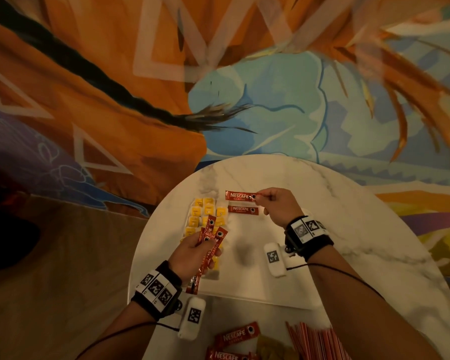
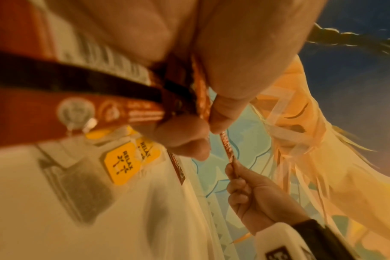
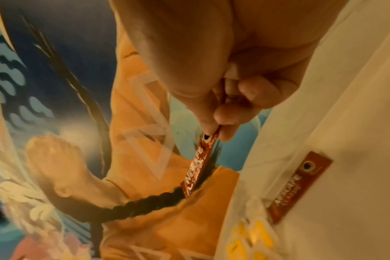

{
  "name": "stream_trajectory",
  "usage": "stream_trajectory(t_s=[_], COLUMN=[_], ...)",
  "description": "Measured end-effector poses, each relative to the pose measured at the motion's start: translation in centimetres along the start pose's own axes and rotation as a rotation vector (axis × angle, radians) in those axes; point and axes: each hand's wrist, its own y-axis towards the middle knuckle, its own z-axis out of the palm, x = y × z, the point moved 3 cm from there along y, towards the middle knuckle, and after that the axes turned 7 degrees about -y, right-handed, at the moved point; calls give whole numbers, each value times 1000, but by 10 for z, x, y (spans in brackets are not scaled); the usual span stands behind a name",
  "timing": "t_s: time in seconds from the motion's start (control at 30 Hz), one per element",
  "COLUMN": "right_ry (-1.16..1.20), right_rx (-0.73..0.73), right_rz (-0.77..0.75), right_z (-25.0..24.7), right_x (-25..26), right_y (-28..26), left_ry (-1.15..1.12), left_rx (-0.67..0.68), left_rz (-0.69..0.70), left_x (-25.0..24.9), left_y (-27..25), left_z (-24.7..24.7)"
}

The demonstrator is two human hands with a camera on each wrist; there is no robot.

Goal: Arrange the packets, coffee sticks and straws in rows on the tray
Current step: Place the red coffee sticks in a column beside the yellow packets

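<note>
The right hand (image 1: 278, 206) pinches one end of a red Nescafé coffee stick (image 1: 240, 196) between thumb and fingertips and holds it level over the far part of the white tray (image 1: 257, 276). Whether the stick touches the tray cannot be told from the head view; the right wrist view shows it lifted, seen against the mural (image 1: 115, 87). Just nearer than it, a second coffee stick (image 1: 243, 209) lies flat on the tray, parallel to the held one.

The left hand (image 1: 192, 253) grips a fanned bundle of coffee sticks (image 1: 211, 236), its fingers curled round them, above the rows of yellow packets (image 1: 205, 207) that fill the tray's left side. Some packets are hidden under the hand and the bundle.

The tray sits on a round marble bench (image 1: 348, 229). At the near edge of the bench lie more loose coffee sticks (image 1: 235, 336) and, right of them, a bunch of red-striped straws (image 1: 315, 339), both off the tray.
</note>
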Motion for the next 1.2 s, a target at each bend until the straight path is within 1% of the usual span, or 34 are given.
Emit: stream_trajectory(t_s=[0.17,0.27,0.33,0.6,0.7,0.83,0.97,1.07,1.13,1.2], right_ry=[-177,-273,-298,-442,-459,-484,-549,-545,-517,-447], right_rx=[27,60,78,49,32,25,19,-7,-45,-27], right_rz=[171,224,247,273,301,310,287,269,227,148], right_z=[11,21,28,37,37,38,39,36,32,32], right_x=[-44,-60,-65,-60,-60,-62,-61,-58,-50,-38], right_y=[15,15,15,26,27,30,27,20,13,1], left_ry=[-21,-28,-22,-12,-13,-12,-11,-6,1,-2], left_rx=[-21,-24,-20,-17,-18,-11,-8,-32,-41,-34], left_rz=[-3,-10,-9,-7,-7,-3,3,8,14,23], left_x=[-2,0,3,7,8,8,9,9,10,11], left_y=[-3,-3,-1,0,0,0,-1,-1,0,1], left_z=[-1,-2,-4,-4,-5,-5,-4,-6,-7,-7])
